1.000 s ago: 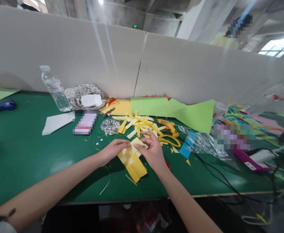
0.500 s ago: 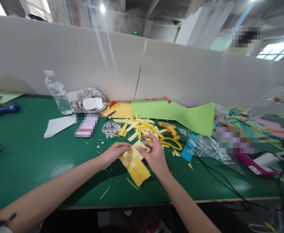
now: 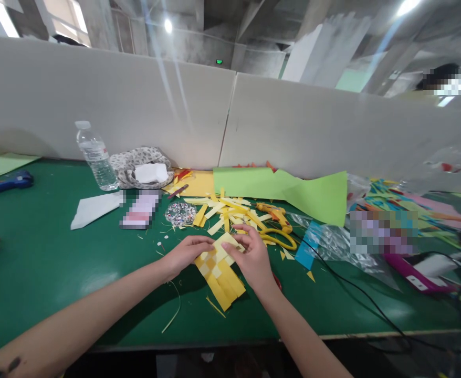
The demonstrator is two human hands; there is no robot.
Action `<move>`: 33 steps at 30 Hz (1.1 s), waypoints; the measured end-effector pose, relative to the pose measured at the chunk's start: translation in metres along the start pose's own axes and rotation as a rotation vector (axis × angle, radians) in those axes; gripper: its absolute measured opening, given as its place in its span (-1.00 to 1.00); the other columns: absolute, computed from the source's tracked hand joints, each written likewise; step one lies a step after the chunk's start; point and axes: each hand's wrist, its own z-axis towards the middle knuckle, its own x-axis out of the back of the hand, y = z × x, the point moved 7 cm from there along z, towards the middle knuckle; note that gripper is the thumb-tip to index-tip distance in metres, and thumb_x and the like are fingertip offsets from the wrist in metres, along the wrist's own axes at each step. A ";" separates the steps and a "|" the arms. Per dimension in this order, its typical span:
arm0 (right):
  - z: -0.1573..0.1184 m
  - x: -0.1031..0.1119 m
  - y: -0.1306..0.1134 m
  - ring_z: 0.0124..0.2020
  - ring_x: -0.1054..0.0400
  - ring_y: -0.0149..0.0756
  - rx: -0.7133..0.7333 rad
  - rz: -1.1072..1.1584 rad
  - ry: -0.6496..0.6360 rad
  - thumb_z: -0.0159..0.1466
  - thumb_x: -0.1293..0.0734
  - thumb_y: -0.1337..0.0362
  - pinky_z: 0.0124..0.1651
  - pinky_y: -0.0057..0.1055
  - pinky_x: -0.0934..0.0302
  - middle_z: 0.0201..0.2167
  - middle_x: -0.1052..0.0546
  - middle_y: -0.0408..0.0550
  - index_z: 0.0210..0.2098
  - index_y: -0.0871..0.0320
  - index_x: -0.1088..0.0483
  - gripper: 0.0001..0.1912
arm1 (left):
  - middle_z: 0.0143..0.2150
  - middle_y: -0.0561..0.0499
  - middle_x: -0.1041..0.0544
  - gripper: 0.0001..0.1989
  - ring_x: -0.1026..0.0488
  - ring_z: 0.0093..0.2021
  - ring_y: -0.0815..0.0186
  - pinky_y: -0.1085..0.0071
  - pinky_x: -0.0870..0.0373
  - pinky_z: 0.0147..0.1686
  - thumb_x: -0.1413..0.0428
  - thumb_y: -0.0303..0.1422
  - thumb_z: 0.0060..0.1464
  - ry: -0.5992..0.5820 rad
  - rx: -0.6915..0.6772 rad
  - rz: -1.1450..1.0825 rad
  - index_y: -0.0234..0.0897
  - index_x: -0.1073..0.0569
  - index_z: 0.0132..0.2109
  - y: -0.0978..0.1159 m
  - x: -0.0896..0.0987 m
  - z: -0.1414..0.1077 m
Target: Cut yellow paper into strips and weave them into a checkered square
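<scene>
Yellow and pale-yellow paper strips are woven into a checkered piece [image 3: 219,275], tilted just above the green table. My left hand [image 3: 187,256] is closed on its upper left edge, thumb and fingers pinching the paper. On the upper right edge, my right hand [image 3: 249,257] pinches a pale strip between thumb and fingers. The darker yellow strip ends hang free toward the table's front. Just beyond my hands lies a heap of loose yellow strips [image 3: 218,211]. Yellow-handled scissors [image 3: 281,239] rest to the right of it, partly covered by strips.
A glue gun [image 3: 273,212] lies behind the scissors, and a black cable [image 3: 344,275] crosses the right side. A water bottle [image 3: 95,160] stands at the back left. Beside the strips sits a bag of small beads [image 3: 180,213]. A purple power strip [image 3: 415,278] is at right.
The camera view has tilted up slightly, so everything sits a little lower. Both hands keep hold of the woven paper, with only slight finger movement.
</scene>
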 end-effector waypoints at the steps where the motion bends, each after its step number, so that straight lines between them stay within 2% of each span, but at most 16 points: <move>1: 0.000 0.001 0.000 -0.46 -0.38 -0.29 0.000 0.000 0.002 0.02 -0.40 0.19 -0.45 -0.41 -0.20 -0.45 -0.50 -0.14 -0.14 0.08 -0.24 -0.57 | -0.44 0.09 -0.43 -0.77 -0.28 -0.40 0.38 0.50 -0.15 -0.43 -0.14 -0.28 -0.14 -0.005 0.004 -0.012 -0.25 -0.51 -0.28 0.000 -0.001 0.000; 9: 0.000 0.001 -0.003 -0.47 -0.35 -0.31 0.000 -0.029 0.018 0.02 -0.39 0.18 -0.45 -0.42 -0.17 -0.46 -0.46 -0.14 -0.15 0.09 -0.25 -0.58 | -0.45 0.09 -0.43 -0.79 -0.30 -0.38 0.36 0.48 -0.19 -0.39 -0.14 -0.30 -0.16 0.025 0.044 -0.036 -0.26 -0.51 -0.30 0.001 0.000 -0.002; 13: -0.001 0.001 -0.004 -0.45 -0.34 -0.29 0.013 -0.043 0.028 0.01 -0.39 0.18 -0.45 -0.42 -0.17 -0.48 -0.43 -0.14 -0.15 0.09 -0.26 -0.58 | -0.51 0.12 -0.39 -0.80 -0.25 -0.44 0.39 0.50 -0.14 -0.44 -0.14 -0.32 -0.19 0.025 0.032 -0.017 -0.25 -0.51 -0.33 0.001 0.000 -0.001; 20: 0.002 0.000 0.003 -0.45 -0.37 -0.28 0.011 -0.023 0.007 0.02 -0.40 0.18 -0.43 -0.40 -0.18 -0.44 -0.48 -0.13 -0.14 0.07 -0.25 -0.57 | -0.49 0.10 -0.40 -0.78 -0.25 -0.43 0.38 0.50 -0.12 -0.44 -0.15 -0.30 -0.20 0.019 0.021 -0.023 -0.27 -0.51 -0.32 0.002 -0.001 -0.002; 27: 0.000 -0.003 0.000 -0.46 -0.33 -0.31 0.022 -0.027 -0.018 0.04 -0.39 0.18 -0.45 -0.43 -0.15 -0.45 -0.47 -0.14 -0.14 0.08 -0.25 -0.59 | -0.56 0.14 -0.25 -0.78 -0.10 -0.49 0.43 0.51 0.02 -0.51 -0.15 -0.28 -0.18 0.042 0.002 0.023 -0.28 -0.50 -0.33 0.002 0.001 -0.001; 33: -0.001 -0.002 -0.002 -0.48 -0.30 -0.34 0.030 -0.056 -0.011 0.04 -0.38 0.20 -0.47 -0.45 -0.11 -0.47 -0.45 -0.16 -0.14 0.08 -0.25 -0.60 | -0.57 0.14 -0.24 -0.79 -0.07 -0.52 0.43 0.49 0.06 -0.53 -0.14 -0.29 -0.17 0.012 -0.023 0.032 -0.29 -0.50 -0.34 0.002 0.000 0.000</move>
